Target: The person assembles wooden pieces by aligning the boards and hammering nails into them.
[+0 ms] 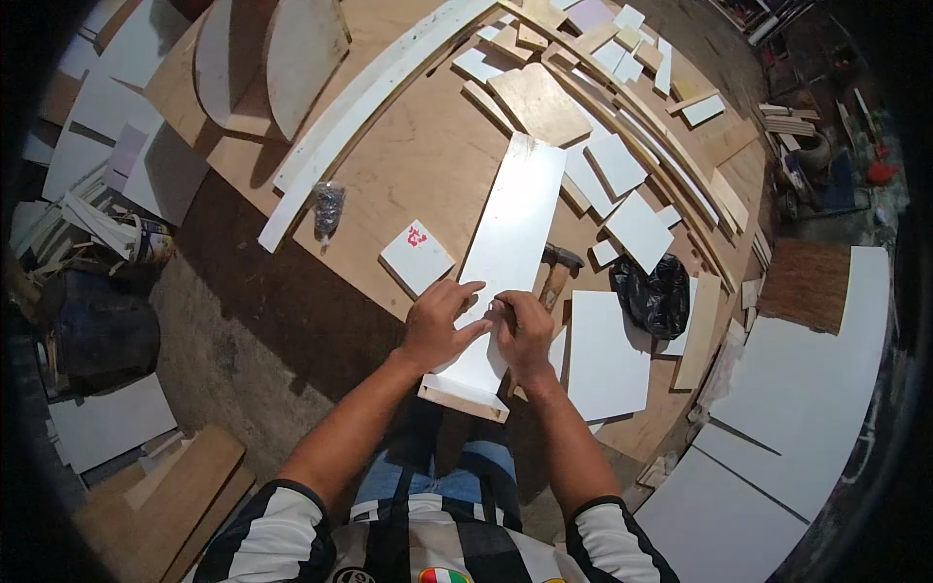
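You had the long, white, rectangular board (518, 209) directly before you, laid across the brown plywood table (418, 146), its near end past the table's edge. A short, white-faced wooden crosspiece (462, 399) stood across that near end. Your left hand (437, 325) rested on the board's left side, thumb and fingers partly spread, with no object seen in its grasp. Your right hand (525, 332) was at the board's right side, fingers curled and thumb near the index finger; whether it pinched something small could not be told. Right of the board lay a large white rectangular panel (609, 355), a wooden-handled hammer (555, 282) just beside it and a crumpled black plastic bag (656, 299) farther out. Left of the board lay a white square panel with red marks (416, 257). At its far end was a bare, tan wooden piece (540, 102).
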Tool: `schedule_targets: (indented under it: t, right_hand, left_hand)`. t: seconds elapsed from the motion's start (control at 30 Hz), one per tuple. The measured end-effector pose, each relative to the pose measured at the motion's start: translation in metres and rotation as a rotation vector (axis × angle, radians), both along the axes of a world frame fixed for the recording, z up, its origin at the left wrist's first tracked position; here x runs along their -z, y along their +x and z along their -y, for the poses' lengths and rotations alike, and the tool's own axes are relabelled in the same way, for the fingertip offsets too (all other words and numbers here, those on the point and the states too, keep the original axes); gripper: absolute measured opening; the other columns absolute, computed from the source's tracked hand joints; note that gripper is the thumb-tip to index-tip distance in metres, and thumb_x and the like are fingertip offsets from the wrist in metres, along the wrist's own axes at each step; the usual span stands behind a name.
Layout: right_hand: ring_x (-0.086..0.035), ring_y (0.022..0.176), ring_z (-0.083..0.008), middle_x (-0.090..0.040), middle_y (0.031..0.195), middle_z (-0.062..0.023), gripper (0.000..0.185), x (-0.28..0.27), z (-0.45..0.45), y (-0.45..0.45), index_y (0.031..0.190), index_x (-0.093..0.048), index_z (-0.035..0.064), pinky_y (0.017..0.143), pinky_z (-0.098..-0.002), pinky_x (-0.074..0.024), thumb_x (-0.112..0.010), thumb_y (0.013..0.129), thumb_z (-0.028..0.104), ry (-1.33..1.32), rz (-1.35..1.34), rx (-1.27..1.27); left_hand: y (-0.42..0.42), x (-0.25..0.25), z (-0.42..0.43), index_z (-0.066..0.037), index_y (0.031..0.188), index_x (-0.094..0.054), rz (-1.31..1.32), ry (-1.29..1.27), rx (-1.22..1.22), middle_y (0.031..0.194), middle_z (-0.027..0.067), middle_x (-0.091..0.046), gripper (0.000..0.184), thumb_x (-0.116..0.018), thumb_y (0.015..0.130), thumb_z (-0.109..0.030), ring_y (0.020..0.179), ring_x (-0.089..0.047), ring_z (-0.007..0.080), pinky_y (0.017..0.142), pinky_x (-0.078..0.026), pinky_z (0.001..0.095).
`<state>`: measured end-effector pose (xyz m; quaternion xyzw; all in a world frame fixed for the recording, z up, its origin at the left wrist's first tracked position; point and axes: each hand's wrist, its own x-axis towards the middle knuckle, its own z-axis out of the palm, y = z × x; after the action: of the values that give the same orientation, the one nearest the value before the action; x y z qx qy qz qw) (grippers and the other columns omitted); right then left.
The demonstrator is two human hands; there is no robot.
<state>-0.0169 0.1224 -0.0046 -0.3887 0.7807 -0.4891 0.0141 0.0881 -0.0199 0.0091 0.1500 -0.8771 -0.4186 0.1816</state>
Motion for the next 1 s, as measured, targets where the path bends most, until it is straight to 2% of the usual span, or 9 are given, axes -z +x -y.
schedule_targets:
  t: [0.23, 0.3, 0.4, 0.63, 0.7, 0.73, 0.8, 0.9, 1.0]
  right_hand:
    - [-0.069, 0.075, -0.032, -0.068, 0.084, -0.0141, 0.013, 0.004, -0.005, 0.019, 0.093, -0.064, 0.0023, 0.067, -0.0403, -0.0544, -0.072, 0.084, -0.003, 0.034, -0.033, 0.022]
    - [-0.069, 0.075, -0.0322, -0.067, 0.084, -0.014, 0.013, 0.007, -0.005, 0.022, 0.093, -0.064, 0.0024, 0.067, -0.0407, -0.0542, -0.072, 0.084, -0.003, 0.02, -0.031, 0.031]
    - [-0.068, 0.075, -0.0315, -0.067, 0.084, -0.0135, 0.012, 0.008, -0.004, 0.021, 0.093, -0.064, 0.002, 0.066, -0.0403, -0.0536, -0.072, 0.085, -0.004, -0.002, -0.061, 0.043]
    - [-0.068, 0.075, -0.0332, -0.067, 0.083, -0.0141, 0.012, 0.014, -0.007, 0.026, 0.092, -0.064, 0.0013, 0.066, -0.0408, -0.0534, -0.071, 0.085, -0.005, -0.006, -0.098, 0.065]
    - [-0.068, 0.077, -0.0333, -0.067, 0.085, -0.0138, 0.017, 0.015, -0.007, 0.027, 0.094, -0.064, 0.0025, 0.068, -0.0413, -0.0543, -0.072, 0.081, -0.006, -0.008, -0.102, 0.064]
    - [-0.068, 0.079, -0.0334, -0.068, 0.087, -0.0135, 0.023, 0.015, -0.007, 0.027, 0.095, -0.064, 0.0036, 0.069, -0.0417, -0.0551, -0.074, 0.077, -0.007, -0.011, -0.105, 0.063]
    - [-0.068, 0.078, -0.0334, -0.068, 0.087, -0.0135, 0.023, 0.012, -0.006, 0.026, 0.094, -0.064, 0.0036, 0.069, -0.0415, -0.0549, -0.074, 0.076, -0.007, -0.007, -0.111, 0.064]
    - [-0.068, 0.078, -0.0332, -0.068, 0.086, -0.0134, 0.022, 0.012, -0.007, 0.028, 0.093, -0.064, 0.0035, 0.068, -0.0412, -0.0544, -0.073, 0.076, -0.007, 0.002, -0.103, 0.068]
    - [-0.068, 0.077, -0.033, -0.068, 0.086, -0.0131, 0.022, 0.014, -0.007, 0.028, 0.092, -0.065, 0.0036, 0.068, -0.0413, -0.054, -0.073, 0.075, -0.007, -0.001, -0.085, 0.069]
  left_hand:
    - [0.011, 0.001, -0.005, -0.009, 0.12, -0.07, 0.032, -0.071, 0.033, 0.091, 0.0083, -0.067, 0.06, -0.092, 0.066, -0.019, 0.083, -0.064, 0.0274, 0.073, -0.052, 0.0405]
    - [0.011, 0.002, -0.007, -0.011, 0.113, -0.073, 0.026, -0.1, 0.013, 0.088, 0.0064, -0.064, 0.053, -0.091, 0.063, -0.018, 0.083, -0.06, 0.027, 0.073, -0.049, 0.0409]
    - [0.011, 0.009, -0.012, -0.015, 0.108, -0.076, 0.046, -0.15, -0.027, 0.089, 0.0028, -0.064, 0.044, -0.089, 0.068, -0.024, 0.086, -0.057, 0.026, 0.079, -0.045, 0.0419]
    - [0.012, 0.008, -0.012, -0.017, 0.11, -0.076, 0.023, -0.211, 0.01, 0.089, 0.0005, -0.063, 0.042, -0.086, 0.069, -0.022, 0.088, -0.056, 0.0241, 0.082, -0.041, 0.0423]
    - [0.012, 0.006, -0.012, -0.01, 0.114, -0.07, -0.03, -0.11, -0.003, 0.089, 0.0048, -0.062, 0.05, -0.083, 0.066, -0.01, 0.088, -0.057, 0.0238, 0.08, -0.044, 0.0397]
    - [0.013, 0.008, -0.013, -0.01, 0.114, -0.07, -0.029, -0.11, -0.003, 0.089, 0.0048, -0.062, 0.05, -0.083, 0.066, -0.01, 0.088, -0.057, 0.0238, 0.08, -0.044, 0.0397]
    - [0.016, 0.018, -0.016, -0.005, 0.119, -0.062, -0.059, 0.202, -0.095, 0.093, 0.008, -0.061, 0.052, -0.078, 0.069, -0.003, 0.085, -0.057, 0.0208, 0.079, -0.046, 0.0361]
    - [0.016, 0.032, -0.022, -0.004, 0.112, -0.062, -0.17, 0.445, -0.22, 0.094, 0.0082, -0.059, 0.044, -0.075, 0.07, -0.003, 0.084, -0.057, 0.0205, 0.076, -0.047, 0.0341]
    - [0.018, 0.033, -0.021, -0.004, 0.11, -0.061, -0.265, 0.536, -0.218, 0.094, 0.0093, -0.057, 0.043, -0.073, 0.069, 0.0, 0.085, -0.058, 0.0181, 0.071, -0.047, 0.03]
